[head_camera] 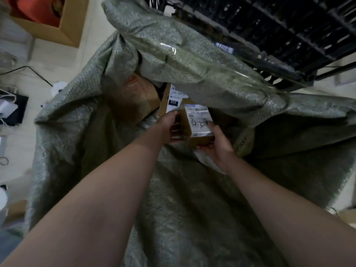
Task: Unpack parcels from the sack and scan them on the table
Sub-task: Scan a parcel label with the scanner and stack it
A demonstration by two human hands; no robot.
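Note:
A big grey-green woven sack (173, 199) lies open below me. At its mouth both my hands hold a small cardboard parcel (198, 124) with a white shipping label bearing handwriting. My left hand (169, 128) grips its left side and my right hand (217, 143) cups its lower right corner. Behind it, inside the sack, a flat cardboard parcel (170, 101) shows a label marked 032. A brown taped parcel (138, 93) lies to its left, partly hidden by the sack's folded flap.
A black plastic crate (279, 29) sits at the upper right over the sack's edge. An open cardboard box (63, 29) with something red in it stands at the upper left. Cables and small devices (11, 108) lie on the pale floor at the left.

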